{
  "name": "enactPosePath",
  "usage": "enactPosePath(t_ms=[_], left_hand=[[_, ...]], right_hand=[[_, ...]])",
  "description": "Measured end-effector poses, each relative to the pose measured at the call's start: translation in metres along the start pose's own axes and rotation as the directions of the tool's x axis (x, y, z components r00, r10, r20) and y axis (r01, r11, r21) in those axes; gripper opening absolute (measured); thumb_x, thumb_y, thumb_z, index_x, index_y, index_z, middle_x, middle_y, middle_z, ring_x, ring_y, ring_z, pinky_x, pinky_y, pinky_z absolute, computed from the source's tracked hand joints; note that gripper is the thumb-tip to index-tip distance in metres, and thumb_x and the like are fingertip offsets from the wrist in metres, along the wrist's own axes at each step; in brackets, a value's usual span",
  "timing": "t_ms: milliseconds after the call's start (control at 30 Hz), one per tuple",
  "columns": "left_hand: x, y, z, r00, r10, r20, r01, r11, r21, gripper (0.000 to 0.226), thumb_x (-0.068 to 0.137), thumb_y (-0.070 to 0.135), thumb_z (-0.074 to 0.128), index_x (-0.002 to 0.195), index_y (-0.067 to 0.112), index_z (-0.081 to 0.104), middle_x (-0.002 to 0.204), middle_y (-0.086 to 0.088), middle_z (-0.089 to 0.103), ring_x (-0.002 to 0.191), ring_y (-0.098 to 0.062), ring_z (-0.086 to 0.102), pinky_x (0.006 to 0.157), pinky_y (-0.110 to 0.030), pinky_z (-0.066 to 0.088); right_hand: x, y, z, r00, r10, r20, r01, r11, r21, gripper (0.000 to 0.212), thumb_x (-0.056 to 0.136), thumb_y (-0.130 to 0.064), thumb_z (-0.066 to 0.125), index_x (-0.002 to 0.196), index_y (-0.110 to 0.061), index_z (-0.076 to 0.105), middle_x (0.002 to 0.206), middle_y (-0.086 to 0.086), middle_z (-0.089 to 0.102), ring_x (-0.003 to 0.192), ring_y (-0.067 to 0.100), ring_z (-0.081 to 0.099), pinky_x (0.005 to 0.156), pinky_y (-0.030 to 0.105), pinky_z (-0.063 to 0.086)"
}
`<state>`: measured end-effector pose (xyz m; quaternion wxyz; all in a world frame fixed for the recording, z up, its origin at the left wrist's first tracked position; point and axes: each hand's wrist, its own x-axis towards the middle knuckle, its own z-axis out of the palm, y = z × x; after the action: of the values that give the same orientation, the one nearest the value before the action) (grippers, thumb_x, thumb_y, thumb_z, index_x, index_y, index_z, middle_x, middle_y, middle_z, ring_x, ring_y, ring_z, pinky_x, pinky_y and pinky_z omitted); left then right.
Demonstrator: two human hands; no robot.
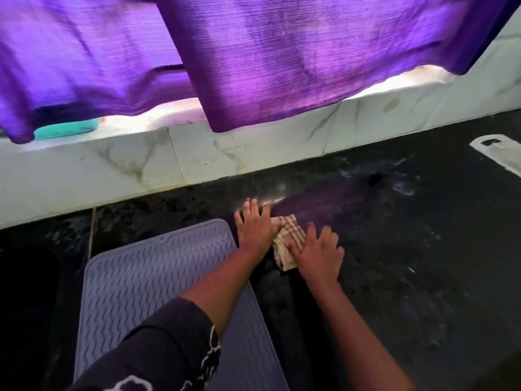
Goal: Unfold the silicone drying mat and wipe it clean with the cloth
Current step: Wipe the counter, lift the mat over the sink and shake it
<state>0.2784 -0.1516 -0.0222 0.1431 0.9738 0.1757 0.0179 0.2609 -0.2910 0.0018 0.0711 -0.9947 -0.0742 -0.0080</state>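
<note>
The grey silicone drying mat [135, 277] lies unfolded and flat on the black counter [408, 263], its zigzag ribs facing up. My left forearm crosses over its right part. Just right of the mat sits a small folded checked cloth [290, 241], beige with brown stripes. My left hand [255, 224] rests flat on the cloth's left edge with fingers spread. My right hand [318, 249] presses flat on the cloth's right side, fingers apart. Neither hand is closed around the cloth.
A white marble-patterned ledge [197, 156] runs behind the counter. Purple curtains [282, 57] hang low over it. A teal item [67, 129] lies on the sill at left. A white flat object [499, 150] sits at the far right. Dark sink area [25, 292] lies left.
</note>
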Motion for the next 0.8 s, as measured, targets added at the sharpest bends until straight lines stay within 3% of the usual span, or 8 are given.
enactPosePath(t_ms=[100, 200, 300, 400, 500, 600, 700, 800], left_hand=[[-0.007, -0.004, -0.006, 1.000, 0.000, -0.024, -0.003, 0.992, -0.125, 0.065, 0.092, 0.059, 0.036, 0.148, 0.032, 0.019, 0.160, -0.005, 0.007, 0.147, -0.022, 0.000, 0.115, -0.050, -0.002], [-0.028, -0.028, -0.022, 0.990, -0.091, -0.107, 0.065, 0.972, -0.226, 0.058, 0.094, 0.054, 0.037, 0.146, 0.032, 0.027, 0.159, 0.000, 0.013, 0.147, -0.019, 0.005, 0.116, -0.047, -0.001], [-0.057, -0.084, -0.044, 0.961, -0.183, -0.208, 0.137, 0.967, -0.215, 0.048, 0.091, 0.036, 0.053, 0.138, 0.029, 0.044, 0.153, 0.001, 0.032, 0.141, -0.020, 0.027, 0.112, -0.045, 0.021], [-0.080, -0.162, -0.062, 0.935, -0.325, -0.142, 0.292, 0.932, -0.213, 0.044, 0.089, 0.026, 0.057, 0.132, 0.020, 0.051, 0.140, -0.007, 0.047, 0.127, -0.030, 0.044, 0.101, -0.046, 0.039], [-0.093, -0.217, -0.077, 0.897, -0.440, 0.033, 0.441, 0.893, -0.087, 0.057, 0.087, 0.033, 0.061, 0.138, 0.015, 0.044, 0.139, -0.016, 0.045, 0.127, -0.035, 0.042, 0.103, -0.047, 0.039], [-0.100, -0.236, -0.089, 0.893, -0.439, 0.099, 0.433, 0.898, 0.073, 0.073, 0.083, 0.052, 0.060, 0.143, 0.018, 0.035, 0.144, -0.012, 0.040, 0.132, -0.032, 0.038, 0.103, -0.044, 0.036], [-0.103, -0.249, -0.099, 0.898, -0.423, 0.122, 0.411, 0.905, 0.112, 0.073, 0.080, 0.057, 0.061, 0.138, 0.019, 0.040, 0.139, -0.009, 0.042, 0.130, -0.029, 0.040, 0.100, -0.047, 0.039], [-0.102, -0.259, -0.112, 0.928, -0.347, 0.133, 0.315, 0.925, 0.212, 0.059, 0.081, 0.053, 0.063, 0.130, 0.023, 0.049, 0.129, -0.008, 0.049, 0.126, -0.028, 0.043, 0.097, -0.044, 0.039]], right_hand=[[0.005, -0.004, 0.004, 0.986, -0.169, 0.013, 0.169, 0.986, 0.013, 0.067, 0.093, -0.049, 0.037, 0.148, -0.022, 0.008, 0.157, 0.010, 0.004, 0.142, 0.027, 0.010, 0.108, 0.056, 0.018], [0.004, -0.016, 0.014, 0.939, -0.344, -0.009, 0.344, 0.936, 0.075, 0.060, 0.095, -0.045, 0.019, 0.147, -0.016, 0.014, 0.157, 0.005, 0.009, 0.144, 0.020, 0.004, 0.111, 0.056, 0.004], [0.001, -0.033, 0.020, 0.930, -0.362, -0.069, 0.367, 0.922, 0.119, 0.068, 0.088, -0.050, 0.020, 0.143, -0.010, 0.030, 0.152, 0.010, 0.026, 0.142, 0.024, 0.018, 0.111, 0.052, 0.004], [0.009, -0.071, 0.015, 0.872, -0.490, 0.003, 0.480, 0.855, 0.199, 0.054, 0.091, -0.034, 0.041, 0.139, -0.009, 0.036, 0.147, 0.010, 0.037, 0.140, 0.022, 0.024, 0.114, 0.044, 0.011], [0.018, -0.123, 0.011, 0.738, -0.663, 0.125, 0.629, 0.743, 0.230, 0.046, 0.090, -0.022, 0.047, 0.135, -0.013, 0.042, 0.140, 0.008, 0.046, 0.134, 0.021, 0.035, 0.110, 0.041, 0.023], [0.026, -0.164, 0.016, 0.642, -0.715, 0.277, 0.701, 0.694, 0.166, 0.056, 0.090, -0.025, 0.048, 0.142, -0.015, 0.030, 0.144, 0.009, 0.041, 0.133, 0.025, 0.035, 0.109, 0.044, 0.028], [0.035, -0.183, 0.015, 0.637, -0.647, 0.420, 0.697, 0.716, 0.045, 0.066, 0.086, -0.036, 0.059, 0.141, -0.016, 0.029, 0.139, 0.012, 0.039, 0.127, 0.031, 0.037, 0.100, 0.048, 0.035], [0.042, -0.192, 0.007, 0.654, -0.633, 0.413, 0.727, 0.678, -0.112, 0.057, 0.082, -0.040, 0.063, 0.130, -0.015, 0.045, 0.130, 0.011, 0.048, 0.121, 0.030, 0.043, 0.096, 0.046, 0.036]])
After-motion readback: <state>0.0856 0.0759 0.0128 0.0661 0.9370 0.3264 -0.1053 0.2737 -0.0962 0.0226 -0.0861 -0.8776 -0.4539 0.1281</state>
